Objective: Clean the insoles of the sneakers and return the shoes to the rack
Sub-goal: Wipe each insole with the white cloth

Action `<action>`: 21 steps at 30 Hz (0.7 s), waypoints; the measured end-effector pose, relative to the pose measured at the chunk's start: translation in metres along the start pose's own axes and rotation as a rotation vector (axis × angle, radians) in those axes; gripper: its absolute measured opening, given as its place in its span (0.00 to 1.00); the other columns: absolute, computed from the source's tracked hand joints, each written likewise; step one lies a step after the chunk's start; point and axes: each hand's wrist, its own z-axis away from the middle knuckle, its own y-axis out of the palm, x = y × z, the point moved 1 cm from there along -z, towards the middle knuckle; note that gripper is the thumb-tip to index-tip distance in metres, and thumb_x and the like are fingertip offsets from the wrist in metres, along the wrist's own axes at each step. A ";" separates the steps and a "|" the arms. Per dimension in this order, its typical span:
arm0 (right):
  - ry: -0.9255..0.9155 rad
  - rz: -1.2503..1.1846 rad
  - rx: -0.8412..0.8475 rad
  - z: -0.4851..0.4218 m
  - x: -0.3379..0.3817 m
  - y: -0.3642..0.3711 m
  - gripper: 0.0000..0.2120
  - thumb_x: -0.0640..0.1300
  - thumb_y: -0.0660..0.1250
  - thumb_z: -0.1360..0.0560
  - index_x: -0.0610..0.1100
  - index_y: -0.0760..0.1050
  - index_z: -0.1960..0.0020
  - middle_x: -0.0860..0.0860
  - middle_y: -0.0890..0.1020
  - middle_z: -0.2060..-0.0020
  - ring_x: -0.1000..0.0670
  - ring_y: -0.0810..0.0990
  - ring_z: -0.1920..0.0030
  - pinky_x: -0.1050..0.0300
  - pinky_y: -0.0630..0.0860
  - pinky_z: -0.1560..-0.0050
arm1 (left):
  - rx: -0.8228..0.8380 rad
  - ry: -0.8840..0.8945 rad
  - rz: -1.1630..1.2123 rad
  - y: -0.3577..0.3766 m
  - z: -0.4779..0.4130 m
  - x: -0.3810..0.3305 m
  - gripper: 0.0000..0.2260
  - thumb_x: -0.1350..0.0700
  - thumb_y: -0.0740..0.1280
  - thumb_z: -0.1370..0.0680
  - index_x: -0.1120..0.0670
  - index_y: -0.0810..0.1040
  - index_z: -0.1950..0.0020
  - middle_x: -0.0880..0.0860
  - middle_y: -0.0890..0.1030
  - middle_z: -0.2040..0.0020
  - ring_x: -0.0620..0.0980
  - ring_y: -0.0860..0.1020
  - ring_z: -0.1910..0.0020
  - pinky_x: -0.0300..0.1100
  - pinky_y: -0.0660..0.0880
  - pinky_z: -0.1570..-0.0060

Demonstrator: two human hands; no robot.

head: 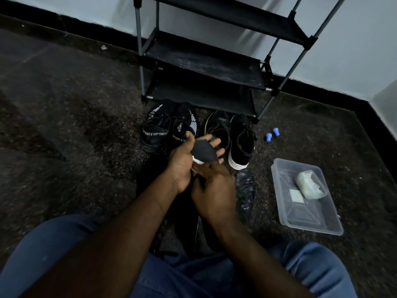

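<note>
- Head view, the hands: the insole (pixel 204 149) is held up off the floor (pixel 75 130) in the middle of the scene. Its dark toe end lies across the straight, spread fingers of the left hand (pixel 184 162), and the thumb stands beside its left edge, so this hand carries it rather than clasps it
- The right hand (pixel 214 190), with its back to the camera, has its fingers curled on a white wipe (pixel 196 161) and presses it against the near part of the insole
- The heel end of the insole runs down between the two hands and is mostly hidden
- Head view, the surroundings: on the far side of the hands stand the SPORT sneakers (pixel 158 131) to the left and the white-soled sneakers (pixel 241 143) to the right, both pairs on the floor just on the near side of the rack (pixel 204 59)
- To the right, a clear tray (pixel 311 220) holds a packet (pixel 309 186), probably the spare wipes
- The step in hand looks like wiping this insole
- The left fingers should stay flat underneath as a backing, so the soft piece does not fold under pressure
- Bringing the thumb down on the edge would stop it sliding
- Firm strokes in one direction, from heel to toe, would push dirt off rather than spread it around
- Turn the wipe to a fresh face once it greys, with the packet within reach on the right
- I cannot tell which sneaker this insole belongs to, so match its shape before refitting it
</note>
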 end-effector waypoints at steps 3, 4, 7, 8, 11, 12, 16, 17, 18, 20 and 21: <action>0.033 0.065 -0.056 -0.017 0.003 -0.005 0.19 0.48 0.59 0.29 0.53 0.85 0.46 0.49 0.83 0.55 0.42 0.80 0.53 0.45 0.76 0.53 | 0.031 -0.034 -0.076 0.001 0.003 0.001 0.32 0.35 0.49 0.16 0.58 0.71 0.25 0.58 0.79 0.31 0.60 0.79 0.33 0.57 0.73 0.32; 0.045 0.105 -0.066 -0.024 0.003 -0.007 0.19 0.48 0.59 0.29 0.53 0.85 0.46 0.49 0.83 0.54 0.42 0.80 0.53 0.45 0.75 0.53 | 0.039 -0.043 -0.111 0.001 0.004 0.001 0.32 0.35 0.50 0.17 0.58 0.73 0.26 0.57 0.80 0.31 0.58 0.78 0.32 0.55 0.71 0.30; 0.020 0.245 -0.086 -0.042 -0.002 -0.014 0.18 0.50 0.58 0.29 0.53 0.84 0.47 0.49 0.81 0.55 0.42 0.79 0.53 0.48 0.71 0.55 | 0.009 -0.024 -0.189 0.000 0.008 -0.001 0.31 0.34 0.56 0.18 0.56 0.77 0.29 0.58 0.81 0.34 0.57 0.79 0.34 0.52 0.74 0.32; 0.010 0.278 -0.084 -0.047 -0.005 -0.016 0.19 0.51 0.57 0.28 0.53 0.84 0.46 0.50 0.81 0.55 0.43 0.79 0.53 0.48 0.71 0.55 | -0.008 -0.022 -0.200 -0.001 0.008 0.000 0.32 0.34 0.58 0.19 0.57 0.77 0.28 0.59 0.81 0.34 0.57 0.80 0.35 0.52 0.76 0.35; -0.005 0.343 -0.060 -0.052 -0.014 -0.020 0.21 0.50 0.56 0.29 0.54 0.84 0.44 0.51 0.82 0.53 0.43 0.78 0.52 0.47 0.71 0.53 | -0.004 -0.059 -0.166 -0.001 0.009 0.004 0.32 0.34 0.59 0.19 0.57 0.75 0.27 0.61 0.79 0.31 0.57 0.80 0.36 0.49 0.79 0.42; -0.011 0.356 -0.050 -0.050 -0.017 -0.021 0.20 0.49 0.58 0.29 0.54 0.84 0.44 0.51 0.82 0.53 0.43 0.78 0.52 0.47 0.71 0.53 | 0.000 -0.067 -0.162 -0.001 0.008 0.005 0.32 0.34 0.58 0.19 0.57 0.76 0.27 0.61 0.78 0.31 0.58 0.79 0.34 0.49 0.79 0.42; 0.000 0.360 -0.040 -0.028 -0.036 -0.024 0.17 0.45 0.67 0.30 0.54 0.84 0.42 0.51 0.82 0.55 0.43 0.78 0.52 0.48 0.70 0.54 | 0.017 -0.026 -0.087 0.003 0.004 -0.003 0.32 0.38 0.48 0.15 0.62 0.70 0.25 0.61 0.74 0.27 0.58 0.74 0.28 0.51 0.74 0.34; -0.001 0.335 -0.055 -0.022 -0.039 -0.023 0.17 0.45 0.66 0.30 0.54 0.84 0.43 0.51 0.82 0.55 0.42 0.78 0.52 0.48 0.70 0.55 | 0.023 -0.019 -0.057 0.004 0.004 -0.005 0.32 0.39 0.47 0.14 0.63 0.68 0.24 0.61 0.73 0.26 0.58 0.72 0.26 0.52 0.71 0.31; -0.016 0.308 -0.067 -0.015 -0.039 -0.024 0.17 0.45 0.64 0.30 0.53 0.83 0.44 0.51 0.81 0.56 0.42 0.78 0.53 0.47 0.71 0.55 | 0.029 -0.018 -0.036 0.004 0.003 -0.006 0.32 0.39 0.46 0.14 0.63 0.67 0.24 0.60 0.72 0.25 0.58 0.70 0.25 0.53 0.69 0.30; -0.047 0.259 -0.063 -0.005 -0.039 -0.021 0.18 0.47 0.60 0.30 0.52 0.83 0.45 0.51 0.82 0.56 0.42 0.79 0.54 0.46 0.73 0.55 | 0.043 -0.011 -0.017 0.004 0.004 -0.006 0.32 0.39 0.46 0.14 0.63 0.68 0.25 0.60 0.71 0.24 0.59 0.69 0.24 0.54 0.67 0.28; -0.040 0.209 -0.054 -0.001 -0.040 -0.020 0.18 0.47 0.60 0.30 0.52 0.84 0.45 0.51 0.82 0.56 0.42 0.80 0.53 0.45 0.75 0.54 | 0.051 -0.008 -0.016 0.003 0.004 -0.006 0.32 0.39 0.46 0.14 0.62 0.69 0.26 0.60 0.71 0.24 0.59 0.69 0.24 0.53 0.68 0.29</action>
